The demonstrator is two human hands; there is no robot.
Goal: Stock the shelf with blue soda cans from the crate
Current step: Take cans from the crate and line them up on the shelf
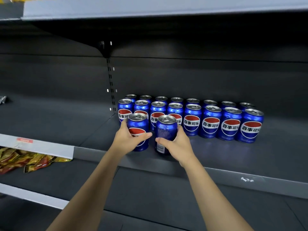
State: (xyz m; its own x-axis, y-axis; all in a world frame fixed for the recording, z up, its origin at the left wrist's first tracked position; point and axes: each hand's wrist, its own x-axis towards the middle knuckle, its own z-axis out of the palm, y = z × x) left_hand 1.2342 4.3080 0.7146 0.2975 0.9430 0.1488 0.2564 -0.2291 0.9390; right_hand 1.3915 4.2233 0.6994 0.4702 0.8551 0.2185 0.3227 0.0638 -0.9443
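While two rows of blue cans [191, 120] are already standing at the back of the dark shelf [250, 157], a person is bringing two more toward a third row in front of them. Left hand [129, 139] is wrapping around one can [138, 124], logo facing out, with the thumb [146, 135] crossing its front and the other fingers hidden behind it. Right hand [177, 145] is gripping a second can [165, 129], label text turned outward, its thumb [160, 140] curled round the near side. Both cans are sitting upright just ahead of the fingers' reach toward the stocked rows, close beside each other but apart; whether their bases are resting on the shelf is hard to tell. Judging by this, the placing step is under way, and the next move is calling for setting both down flush against the front row, turning the right-hand can's logo forward, then letting go. No crate is showing.
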